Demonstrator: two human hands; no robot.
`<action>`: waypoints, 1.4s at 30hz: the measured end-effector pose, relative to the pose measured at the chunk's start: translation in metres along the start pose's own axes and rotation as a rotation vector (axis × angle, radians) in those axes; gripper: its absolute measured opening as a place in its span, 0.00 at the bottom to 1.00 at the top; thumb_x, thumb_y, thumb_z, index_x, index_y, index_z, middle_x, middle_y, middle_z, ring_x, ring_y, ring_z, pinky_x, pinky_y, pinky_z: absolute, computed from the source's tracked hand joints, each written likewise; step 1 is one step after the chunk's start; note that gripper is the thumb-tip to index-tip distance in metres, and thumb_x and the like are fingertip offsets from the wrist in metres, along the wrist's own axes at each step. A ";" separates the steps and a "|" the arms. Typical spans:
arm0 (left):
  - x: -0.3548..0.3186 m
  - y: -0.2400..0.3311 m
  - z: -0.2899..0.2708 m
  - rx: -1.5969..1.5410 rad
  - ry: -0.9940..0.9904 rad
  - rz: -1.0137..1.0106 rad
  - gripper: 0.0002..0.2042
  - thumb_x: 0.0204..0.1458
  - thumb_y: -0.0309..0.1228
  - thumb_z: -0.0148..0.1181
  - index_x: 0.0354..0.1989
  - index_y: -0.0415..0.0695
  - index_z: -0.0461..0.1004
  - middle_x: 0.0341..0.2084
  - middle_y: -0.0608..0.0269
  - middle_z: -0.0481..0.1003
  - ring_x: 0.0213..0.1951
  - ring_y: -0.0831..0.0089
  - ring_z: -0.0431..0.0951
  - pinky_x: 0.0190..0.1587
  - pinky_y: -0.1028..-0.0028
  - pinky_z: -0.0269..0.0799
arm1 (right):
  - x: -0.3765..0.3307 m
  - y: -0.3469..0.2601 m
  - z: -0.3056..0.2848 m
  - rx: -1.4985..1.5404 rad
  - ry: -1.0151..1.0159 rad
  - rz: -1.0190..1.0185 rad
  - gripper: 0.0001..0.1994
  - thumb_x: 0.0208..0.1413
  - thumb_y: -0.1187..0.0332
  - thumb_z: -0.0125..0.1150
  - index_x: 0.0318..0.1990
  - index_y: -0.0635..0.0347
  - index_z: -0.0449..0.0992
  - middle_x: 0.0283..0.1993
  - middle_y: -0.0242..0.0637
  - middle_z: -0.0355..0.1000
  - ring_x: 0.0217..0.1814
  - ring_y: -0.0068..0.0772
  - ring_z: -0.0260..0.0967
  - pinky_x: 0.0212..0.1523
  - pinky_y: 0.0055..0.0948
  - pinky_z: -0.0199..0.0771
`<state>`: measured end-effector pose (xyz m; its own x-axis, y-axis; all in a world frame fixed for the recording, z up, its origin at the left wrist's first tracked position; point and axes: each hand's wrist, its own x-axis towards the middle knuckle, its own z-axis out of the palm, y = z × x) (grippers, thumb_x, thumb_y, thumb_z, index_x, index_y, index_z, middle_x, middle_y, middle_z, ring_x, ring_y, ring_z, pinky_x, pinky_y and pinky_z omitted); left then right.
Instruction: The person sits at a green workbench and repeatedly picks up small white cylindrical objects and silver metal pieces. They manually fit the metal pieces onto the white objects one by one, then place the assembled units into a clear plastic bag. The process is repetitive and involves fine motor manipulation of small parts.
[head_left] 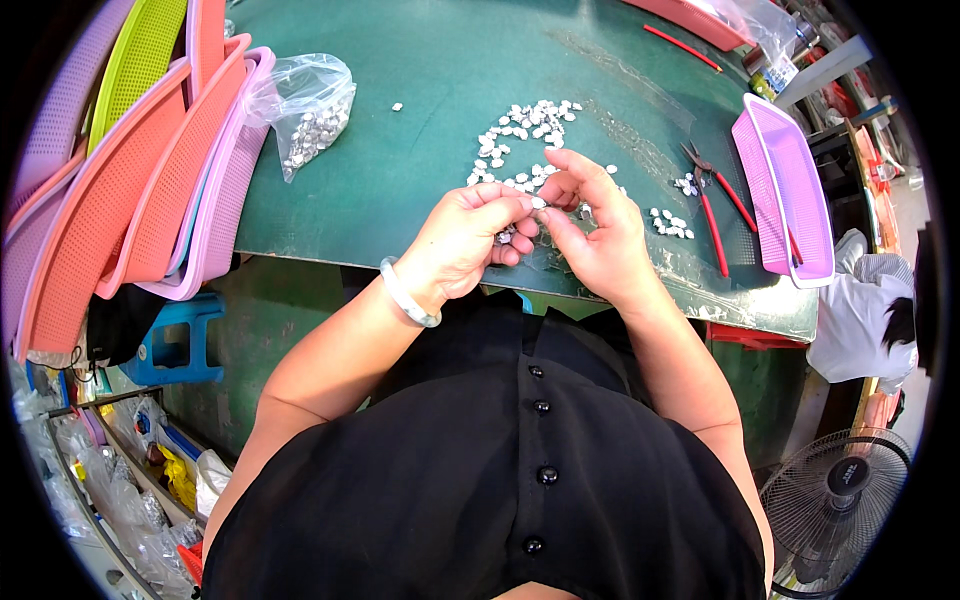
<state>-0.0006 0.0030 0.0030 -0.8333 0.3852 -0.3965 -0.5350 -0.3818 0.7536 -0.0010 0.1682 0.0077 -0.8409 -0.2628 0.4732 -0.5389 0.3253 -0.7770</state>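
Above the near edge of the green table my two hands meet. My left hand, with a pale bangle at its wrist, pinches a small white piece between thumb and forefinger. More small pieces are tucked in its curled fingers. Thumb and forefinger of my right hand come to the same white piece from the other side; whether they grip it is hard to see. Just beyond lies a loose spread of small white pieces. A smaller cluster lies to the right of my right hand.
Red-handled pliers lie beside a purple basket at the right. A clear bag of small pieces sits at the left, by stacked plastic baskets. A blue stool and a fan stand below.
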 end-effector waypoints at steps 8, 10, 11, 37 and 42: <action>0.000 0.000 -0.001 -0.014 -0.007 -0.006 0.06 0.52 0.29 0.51 0.28 0.42 0.71 0.20 0.66 0.71 0.21 0.78 0.69 0.22 0.81 0.65 | -0.003 0.008 0.001 0.360 -0.063 0.254 0.25 0.48 0.83 0.54 0.55 0.63 0.59 0.35 0.33 0.69 0.37 0.21 0.66 0.40 0.19 0.65; 0.000 0.001 -0.001 -0.007 -0.007 -0.012 0.06 0.52 0.29 0.51 0.28 0.41 0.71 0.20 0.66 0.70 0.20 0.78 0.69 0.22 0.81 0.64 | -0.002 0.008 0.001 0.420 -0.062 0.298 0.25 0.48 0.83 0.54 0.55 0.64 0.59 0.35 0.34 0.69 0.38 0.20 0.66 0.41 0.19 0.65; 0.001 0.000 -0.002 -0.003 -0.007 -0.015 0.06 0.52 0.29 0.51 0.28 0.41 0.71 0.20 0.66 0.70 0.20 0.78 0.69 0.22 0.81 0.64 | -0.002 0.008 0.001 0.443 -0.060 0.309 0.24 0.48 0.83 0.54 0.55 0.64 0.59 0.36 0.34 0.69 0.39 0.20 0.66 0.41 0.19 0.65; -0.001 -0.001 -0.001 -0.007 -0.013 0.012 0.06 0.53 0.30 0.51 0.29 0.42 0.72 0.20 0.68 0.70 0.20 0.80 0.68 0.21 0.83 0.63 | -0.002 0.005 -0.001 0.489 -0.066 0.395 0.22 0.49 0.81 0.53 0.53 0.65 0.62 0.36 0.33 0.69 0.39 0.20 0.66 0.42 0.20 0.65; 0.000 -0.001 0.001 0.030 -0.006 0.008 0.05 0.53 0.29 0.51 0.29 0.41 0.71 0.19 0.68 0.70 0.20 0.80 0.68 0.21 0.83 0.63 | -0.007 0.004 0.001 0.274 -0.045 0.232 0.22 0.45 0.81 0.54 0.51 0.63 0.64 0.34 0.32 0.70 0.34 0.21 0.67 0.39 0.22 0.68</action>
<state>0.0000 0.0045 0.0026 -0.8365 0.3876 -0.3873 -0.5241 -0.3599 0.7719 0.0030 0.1705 0.0013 -0.9328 -0.2521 0.2574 -0.2956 0.1268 -0.9469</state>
